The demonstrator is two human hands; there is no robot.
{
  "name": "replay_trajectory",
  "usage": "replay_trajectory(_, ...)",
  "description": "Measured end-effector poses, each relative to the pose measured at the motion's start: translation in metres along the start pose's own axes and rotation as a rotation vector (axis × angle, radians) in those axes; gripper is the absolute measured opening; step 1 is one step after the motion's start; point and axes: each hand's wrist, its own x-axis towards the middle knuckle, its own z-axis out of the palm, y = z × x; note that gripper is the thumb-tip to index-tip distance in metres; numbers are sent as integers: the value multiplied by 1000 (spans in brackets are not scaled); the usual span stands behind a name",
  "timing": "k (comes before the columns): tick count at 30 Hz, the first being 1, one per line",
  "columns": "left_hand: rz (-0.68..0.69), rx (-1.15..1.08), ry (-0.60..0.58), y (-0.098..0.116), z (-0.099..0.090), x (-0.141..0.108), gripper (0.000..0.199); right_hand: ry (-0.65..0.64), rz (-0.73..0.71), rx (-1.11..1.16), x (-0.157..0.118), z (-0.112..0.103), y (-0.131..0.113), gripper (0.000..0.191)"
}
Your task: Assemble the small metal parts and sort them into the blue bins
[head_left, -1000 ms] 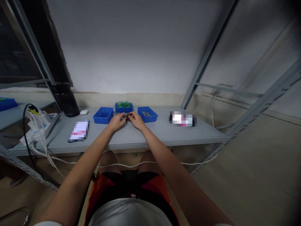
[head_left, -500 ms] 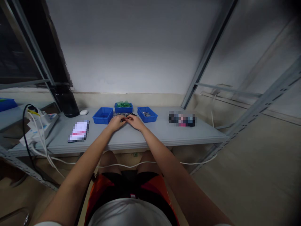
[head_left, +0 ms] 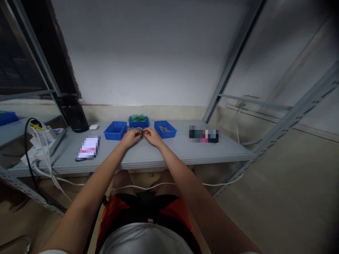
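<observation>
My left hand (head_left: 131, 138) and my right hand (head_left: 152, 137) are close together over the table, fingertips almost meeting. Both have their fingers curled in a pinch; whatever small thing lies between them is too small to name. Just beyond my fingers is a pile of small shiny metal parts (head_left: 136, 129), partly hidden by my hands. A blue bin (head_left: 115, 135) with a dark inside stands left of my left hand. To the right of my right hand, another blue bin (head_left: 169, 134) holds thin metal pieces (head_left: 164, 128). Behind the pile, a third blue bin (head_left: 139, 124) holds green pieces (head_left: 138, 118).
A phone (head_left: 88, 147) lies on the table (head_left: 148, 155) at left, near a white earbud case (head_left: 94, 127) and a black bottle (head_left: 75, 114). A power strip (head_left: 47, 144) with cables is at the far left. A blurred-out object (head_left: 203, 134) lies at right.
My fingertips have drawn slightly apart, the right hand's fingers shifting a little over the metal pile. The bins have not moved on the table; the view has shifted slightly.
</observation>
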Motion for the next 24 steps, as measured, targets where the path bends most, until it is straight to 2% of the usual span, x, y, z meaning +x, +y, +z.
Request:
replay_trajectory(8,1,-6,-2,-5,3,0,22,60,-13,-24,0,-2,-3,21)
replay_trajectory(17,5,-5,-28,-3,3,1,22,47,-26,-11,1,-2,-3,19)
replay_trajectory(24,1,3,63,-2,1,0,24,38,-1,-2,2,-2,5,17)
